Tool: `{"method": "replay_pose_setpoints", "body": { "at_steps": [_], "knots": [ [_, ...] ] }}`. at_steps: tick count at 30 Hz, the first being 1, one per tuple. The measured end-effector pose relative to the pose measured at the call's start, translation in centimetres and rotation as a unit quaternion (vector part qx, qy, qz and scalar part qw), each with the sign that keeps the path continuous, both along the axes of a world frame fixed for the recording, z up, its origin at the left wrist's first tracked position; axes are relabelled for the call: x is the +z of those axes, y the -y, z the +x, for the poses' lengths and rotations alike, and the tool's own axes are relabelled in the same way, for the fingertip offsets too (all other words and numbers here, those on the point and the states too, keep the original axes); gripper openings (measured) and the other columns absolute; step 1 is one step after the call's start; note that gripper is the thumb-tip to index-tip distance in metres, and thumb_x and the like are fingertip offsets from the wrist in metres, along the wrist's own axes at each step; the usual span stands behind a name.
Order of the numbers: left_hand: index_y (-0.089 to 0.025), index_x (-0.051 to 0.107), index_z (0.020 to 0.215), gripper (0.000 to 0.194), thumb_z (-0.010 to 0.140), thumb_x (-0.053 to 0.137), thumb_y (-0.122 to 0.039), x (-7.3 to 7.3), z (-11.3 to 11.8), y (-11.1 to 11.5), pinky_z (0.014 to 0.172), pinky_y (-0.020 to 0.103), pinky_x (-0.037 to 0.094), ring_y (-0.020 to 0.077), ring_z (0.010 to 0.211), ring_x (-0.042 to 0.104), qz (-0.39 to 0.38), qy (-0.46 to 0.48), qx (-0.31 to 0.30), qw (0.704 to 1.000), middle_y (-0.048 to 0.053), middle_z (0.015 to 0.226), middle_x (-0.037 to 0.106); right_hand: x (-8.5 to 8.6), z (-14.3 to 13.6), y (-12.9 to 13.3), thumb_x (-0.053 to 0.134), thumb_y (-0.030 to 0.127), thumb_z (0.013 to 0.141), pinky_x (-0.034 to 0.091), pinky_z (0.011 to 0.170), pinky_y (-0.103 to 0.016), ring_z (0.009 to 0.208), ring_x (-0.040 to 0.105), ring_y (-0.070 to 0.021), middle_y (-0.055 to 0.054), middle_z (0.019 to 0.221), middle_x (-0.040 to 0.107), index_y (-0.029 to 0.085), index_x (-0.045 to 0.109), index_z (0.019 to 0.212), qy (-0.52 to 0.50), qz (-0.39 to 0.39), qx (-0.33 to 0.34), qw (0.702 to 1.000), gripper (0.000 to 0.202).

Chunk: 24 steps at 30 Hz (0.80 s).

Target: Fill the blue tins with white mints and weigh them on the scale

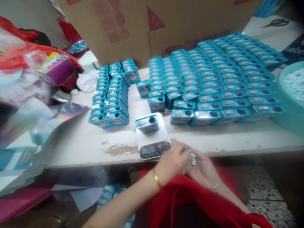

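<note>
We cup small white rounded pellets in our right hand's curled fingers; our left hand bunches its fingers beside them, grip hidden. At ten o'clock, a blue rectangular tin tops a flat white scale; bare white tabletop opens at two, ending near our hands.

Scale display blurred. Basin cut off by right edge. Handheld pellets partly covered by left hand.
</note>
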State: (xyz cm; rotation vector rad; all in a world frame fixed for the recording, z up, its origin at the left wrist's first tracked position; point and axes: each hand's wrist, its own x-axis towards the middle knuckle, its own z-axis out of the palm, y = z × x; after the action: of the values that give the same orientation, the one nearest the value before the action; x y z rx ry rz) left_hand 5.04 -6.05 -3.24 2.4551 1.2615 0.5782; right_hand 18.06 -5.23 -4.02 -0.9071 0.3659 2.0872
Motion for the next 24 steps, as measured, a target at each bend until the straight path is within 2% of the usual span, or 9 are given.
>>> {"method": "replay_pose_setpoints", "body": {
  "at_steps": [5, 9, 12, 15, 17, 20, 24],
  "knots": [
    [-0.012, 0.056, 0.093, 0.018, 0.092, 0.040, -0.020, -0.1, -0.4, -0.5, 0.077, 0.031, 0.052, 0.0195, 0.092, 0.054, 0.028, -0.022, -0.004, 0.999, 0.010, 0.098, 0.056, 0.6, -0.6, -0.6, 0.029, 0.014, 0.097, 0.057, 0.079, -0.021, 0.086, 0.068, -0.0124, -0.010, 0.094, 0.070, 0.006, 0.063, 0.104, -0.017, 0.028, 0.019, 0.999, 0.036],
    [-0.014, 0.056, 0.089, 0.016, 0.091, 0.041, -0.014, 0.9, -1.5, -1.4, 0.076, 0.030, 0.050, 0.0173, 0.087, 0.054, 0.024, -0.013, -0.032, 0.999, 0.009, 0.095, 0.056, 1.4, -1.6, -1.5, 0.028, 0.013, 0.096, 0.056, 0.078, -0.019, 0.086, 0.068, -0.0109, -0.009, 0.089, 0.070, 0.007, 0.064, 0.098, -0.013, 0.034, 0.012, 0.999, 0.037],
    [-0.014, 0.058, 0.089, 0.017, 0.090, 0.041, -0.012, 2.2, -2.7, -2.0, 0.077, 0.027, 0.050, 0.0155, 0.087, 0.055, 0.011, 0.053, -0.021, 0.998, 0.009, 0.096, 0.057, 1.8, -2.5, -2.2, 0.030, 0.012, 0.096, 0.056, 0.073, -0.016, 0.075, 0.067, -0.0083, -0.005, 0.080, 0.069, 0.009, 0.064, 0.092, -0.033, 0.052, -0.006, 0.998, 0.035],
    [-0.016, 0.058, 0.102, 0.018, 0.088, 0.047, -0.012, 3.9, -4.1, -2.7, 0.076, 0.025, 0.050, 0.0138, 0.089, 0.057, 0.014, 0.141, 0.012, 0.990, 0.008, 0.099, 0.057, 2.2, -3.4, -3.0, 0.031, 0.012, 0.096, 0.057, 0.068, -0.017, 0.068, 0.066, -0.0085, -0.005, 0.075, 0.069, 0.009, 0.064, 0.089, -0.055, 0.090, -0.012, 0.994, 0.034],
    [-0.018, 0.059, 0.106, 0.021, 0.087, 0.052, -0.012, 5.2, -5.2, -3.4, 0.074, 0.024, 0.050, 0.0121, 0.085, 0.057, 0.039, 0.169, 0.048, 0.984, 0.006, 0.098, 0.057, 2.5, -3.9, -3.4, 0.033, 0.013, 0.095, 0.058, 0.075, -0.022, 0.077, 0.068, -0.0113, -0.008, 0.082, 0.070, 0.009, 0.064, 0.091, -0.061, 0.103, -0.007, 0.993, 0.031],
    [-0.019, 0.060, 0.100, 0.016, 0.086, 0.054, -0.013, 6.8, -6.9, -4.6, 0.066, 0.022, 0.048, 0.0090, 0.072, 0.055, 0.086, 0.153, 0.122, 0.977, 0.003, 0.093, 0.058, 2.8, -4.3, -3.7, 0.040, 0.015, 0.093, 0.057, 0.086, -0.029, 0.100, 0.066, -0.0177, -0.013, 0.098, 0.070, 0.008, 0.063, 0.095, -0.056, 0.100, 0.004, 0.993, 0.024],
    [-0.017, 0.061, 0.095, 0.012, 0.088, 0.052, -0.017, 7.6, -8.7, -6.1, 0.065, 0.023, 0.047, 0.0090, 0.068, 0.053, 0.085, 0.076, 0.160, 0.980, 0.003, 0.087, 0.059, 2.8, -4.1, -3.6, 0.045, 0.014, 0.090, 0.054, 0.092, -0.032, 0.112, 0.060, -0.0228, -0.017, 0.105, 0.068, 0.006, 0.063, 0.096, -0.046, 0.083, -0.001, 0.996, 0.021]
  ]
}}
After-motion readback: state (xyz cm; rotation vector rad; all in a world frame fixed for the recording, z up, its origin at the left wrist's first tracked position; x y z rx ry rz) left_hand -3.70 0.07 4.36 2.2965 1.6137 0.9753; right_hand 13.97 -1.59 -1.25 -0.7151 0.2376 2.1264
